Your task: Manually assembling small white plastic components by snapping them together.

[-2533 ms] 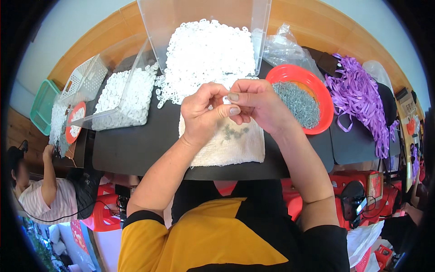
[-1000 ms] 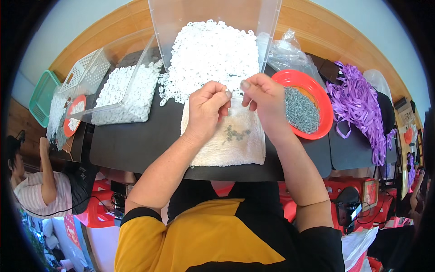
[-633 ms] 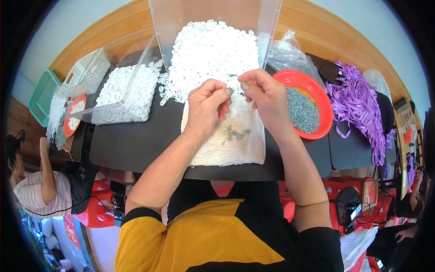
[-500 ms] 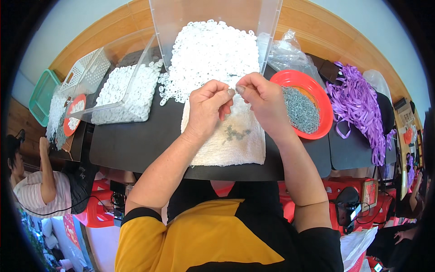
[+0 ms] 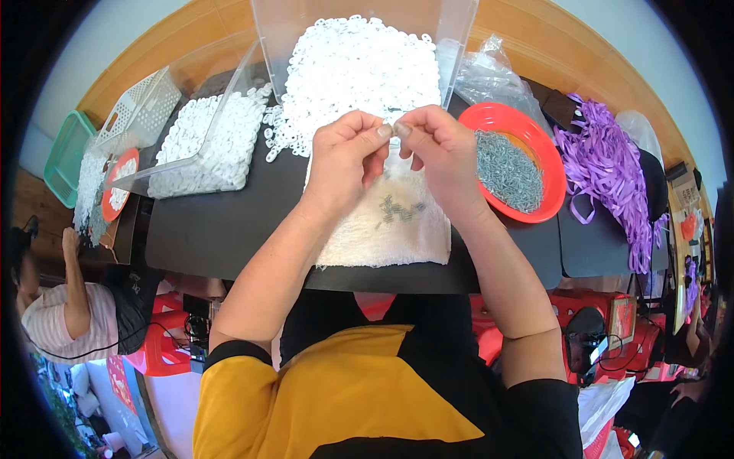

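Observation:
My left hand and my right hand meet fingertip to fingertip above the far part of a cream cloth. Each is closed in a pinch of thumb and forefinger. What lies between the fingertips is too small and too covered to name. On the cloth below them is a loose cluster of small metal pieces. Just beyond the hands, a heap of small white ring-like plastic pieces fills an open-fronted clear bin and spills onto the dark table.
Right of my hands stands a red bowl of small metal pieces, with purple ribbons beyond. Left is a clear box of white pieces. A white basket and green tray stand farther left, near another person.
The whole scene has shifted slightly upward in view. My hands remain pinched together over the cloth, with only a small change in the fingers' angle.

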The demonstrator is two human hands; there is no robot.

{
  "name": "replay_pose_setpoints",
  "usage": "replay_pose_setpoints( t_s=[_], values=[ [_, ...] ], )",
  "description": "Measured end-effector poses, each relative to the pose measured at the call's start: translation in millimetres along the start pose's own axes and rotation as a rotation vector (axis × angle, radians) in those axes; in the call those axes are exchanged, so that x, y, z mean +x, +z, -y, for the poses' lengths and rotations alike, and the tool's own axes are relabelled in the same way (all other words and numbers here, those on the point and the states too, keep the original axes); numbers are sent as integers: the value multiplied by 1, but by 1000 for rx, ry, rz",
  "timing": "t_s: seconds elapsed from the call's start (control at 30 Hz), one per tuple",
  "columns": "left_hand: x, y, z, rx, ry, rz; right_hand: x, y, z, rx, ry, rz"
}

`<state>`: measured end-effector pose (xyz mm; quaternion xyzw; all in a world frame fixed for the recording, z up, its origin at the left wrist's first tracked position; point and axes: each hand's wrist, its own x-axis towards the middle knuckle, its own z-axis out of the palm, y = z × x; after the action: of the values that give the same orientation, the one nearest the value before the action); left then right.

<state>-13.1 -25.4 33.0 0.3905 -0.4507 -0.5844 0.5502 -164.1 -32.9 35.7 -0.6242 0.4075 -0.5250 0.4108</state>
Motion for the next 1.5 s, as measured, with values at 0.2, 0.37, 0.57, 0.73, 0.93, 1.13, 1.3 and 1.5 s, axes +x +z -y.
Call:
replay_pose_setpoints(
  t_s=[0.2,0.37,0.57,0.73,0.93,1.13,1.3,1.5],
  values=[
    [14,-19,-5,-192,83,-251,8,-9,-24,-145,84,102],
    [25,-43,-3,-350,68,-322,11,-3,-35,-591,-25,192],
    [29,-46,3,-385,50,-347,31,16,-15,-682,-25,200],
    [31,-42,15,-401,30,-355,52,32,-33,-1061,-272,325],
    [31,-35,21,-381,26,-330,51,33,-38,-1091,-278,310],
    [25,-33,17,-328,17,-318,23,10,4,-962,-111,312],
    [26,-28,22,-266,-5,-257,6,-13,-8,-1073,-183,346],
    [26,-27,21,-243,9,-250,-4,-34,-9,-989,-288,264]
  ],
)
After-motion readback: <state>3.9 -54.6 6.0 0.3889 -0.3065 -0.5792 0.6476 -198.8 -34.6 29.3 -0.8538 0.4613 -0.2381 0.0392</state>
